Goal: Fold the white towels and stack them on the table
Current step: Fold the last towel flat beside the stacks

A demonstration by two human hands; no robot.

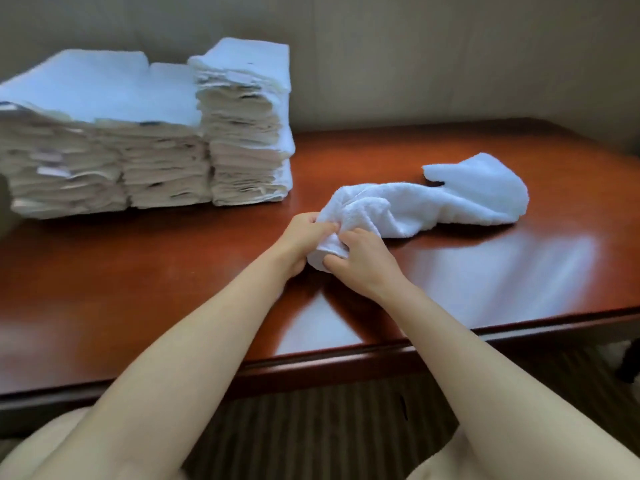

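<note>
White terry cloth, one unfolded towel (433, 206), is lying crumpled across the reddish-brown desk (138, 278), and we are gathering its near end in both hands. The left hand (304, 233) is curling its fingers into the bunched corner from the left; the right hand (360, 258) is pinching the same bunch from the right and slightly nearer to us, so that the two hands are almost touching with only cloth between them. Neither hand is relaxed: each is gripping the towel.

The relation that matters is the lie of the cloth. Its long axis is running from the gripped end away to the right and slightly toward the far side of the desk, ending in a loose lobe well apart from both hands. The free length is therefore lying on the right hand's side, and we are judging the right hand to be the nearer one for travelling along an edge to find the next corner. Which edge or corner we are actually holding is hard to say, since the bunching is hiding the hems.

The finished stacks of folded towels (145, 140) are standing at the far left of the desk, on the left hand's side, well apart from the loose towel. We are judging the step in hand to be locating corners before spreading and folding.
</note>
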